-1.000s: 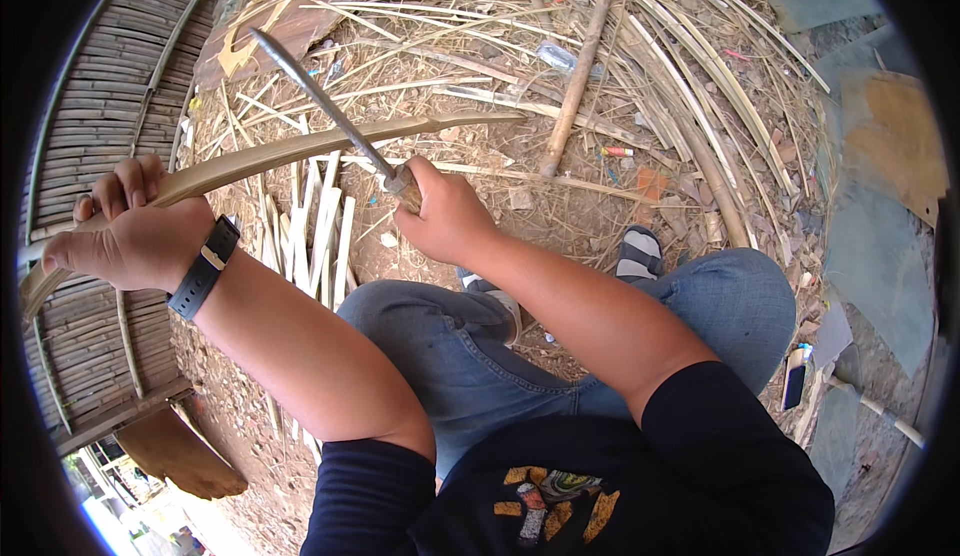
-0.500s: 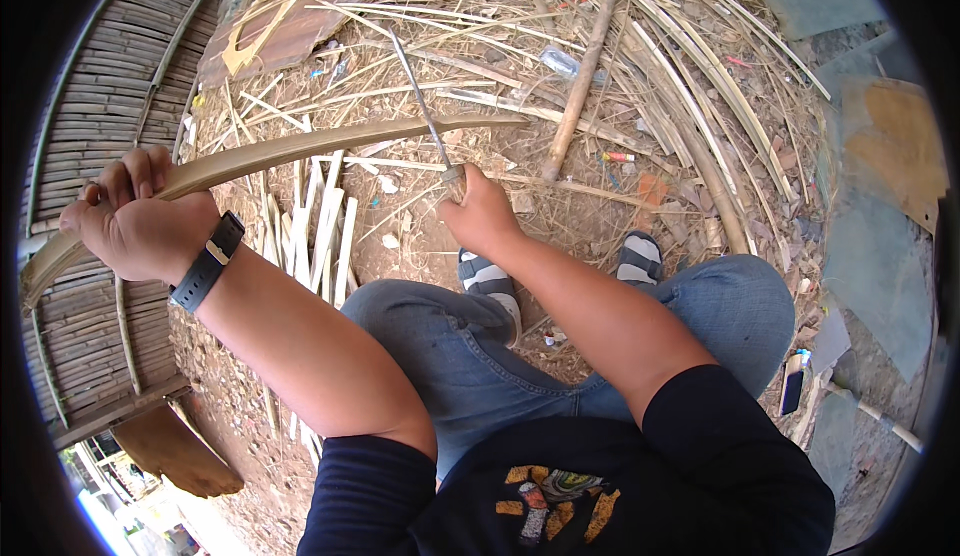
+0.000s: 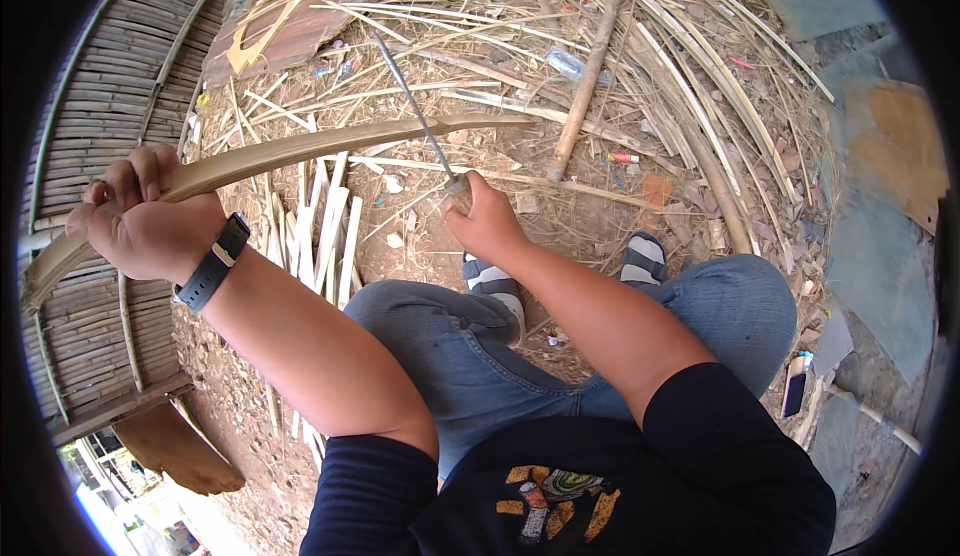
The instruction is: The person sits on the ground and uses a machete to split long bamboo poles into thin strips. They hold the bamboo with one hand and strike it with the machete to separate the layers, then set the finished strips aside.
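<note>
My left hand (image 3: 145, 211) is wrapped round the near left end of a long split bamboo strip (image 3: 310, 146), which stretches across to the right and thins toward its tip. A dark watch sits on that wrist. In my right hand (image 3: 488, 221) is the short handle of a long knife (image 3: 412, 99), its narrow blade pointing up and away to the left. The blade crosses the strip near the strip's thin end. Whether its edge bites into the bamboo, I cannot tell.
Pale split strips (image 3: 335, 226) lie on the ground before my left knee. A bamboo pole (image 3: 592, 76) and many long slats (image 3: 700, 86) cover the far right. A clear plastic bottle (image 3: 565, 63) lies by the pole. A bamboo wall (image 3: 100, 106) stands at left; a phone (image 3: 795, 386) rests at right.
The knife and my right hand have shifted slightly down and to the right. My left hand and the bamboo strip have moved only a little to the right.
</note>
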The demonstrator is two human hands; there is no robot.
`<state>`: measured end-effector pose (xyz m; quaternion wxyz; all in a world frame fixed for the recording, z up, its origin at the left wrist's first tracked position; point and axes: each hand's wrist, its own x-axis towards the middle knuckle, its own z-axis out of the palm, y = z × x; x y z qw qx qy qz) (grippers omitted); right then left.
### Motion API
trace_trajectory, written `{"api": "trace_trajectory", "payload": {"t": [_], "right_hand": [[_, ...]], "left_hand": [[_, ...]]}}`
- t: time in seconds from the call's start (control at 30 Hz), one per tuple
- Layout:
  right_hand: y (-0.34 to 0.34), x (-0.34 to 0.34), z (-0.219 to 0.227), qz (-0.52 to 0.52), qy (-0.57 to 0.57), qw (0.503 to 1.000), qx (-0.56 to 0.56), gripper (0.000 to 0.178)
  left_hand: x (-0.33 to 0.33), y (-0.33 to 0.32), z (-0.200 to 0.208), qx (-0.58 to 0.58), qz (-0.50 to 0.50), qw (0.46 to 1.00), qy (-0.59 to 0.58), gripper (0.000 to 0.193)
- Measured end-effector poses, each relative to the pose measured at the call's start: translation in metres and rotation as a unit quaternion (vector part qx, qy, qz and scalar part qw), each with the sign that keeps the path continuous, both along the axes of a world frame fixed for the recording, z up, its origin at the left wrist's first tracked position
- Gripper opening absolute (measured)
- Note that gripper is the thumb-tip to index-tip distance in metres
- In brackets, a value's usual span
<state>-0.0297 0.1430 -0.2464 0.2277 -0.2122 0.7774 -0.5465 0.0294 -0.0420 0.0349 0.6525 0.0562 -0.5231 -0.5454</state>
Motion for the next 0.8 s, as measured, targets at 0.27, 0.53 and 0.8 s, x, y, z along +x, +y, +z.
{"api": "trace_trajectory", "payload": {"t": [0.27, 0.53, 0.8], "right_hand": [[0.001, -0.004, 0.003, -0.014, -0.060, 0.998, 0.010, 0.045], [-0.002, 0.001, -0.014, -0.033, 0.005, 0.998, -0.057, 0.042], [-0.009, -0.003, 0.047, 0.042, -0.103, 0.993, -0.037, 0.043]], "left_hand": [[-0.003, -0.005, -0.005, 0.010, 0.029, 1.000, -0.006, 0.040], [-0.005, 0.001, -0.003, 0.002, -0.015, 1.000, -0.001, 0.039], [-0.004, 0.000, -0.004, -0.001, -0.018, 1.000, -0.002, 0.041]]}}
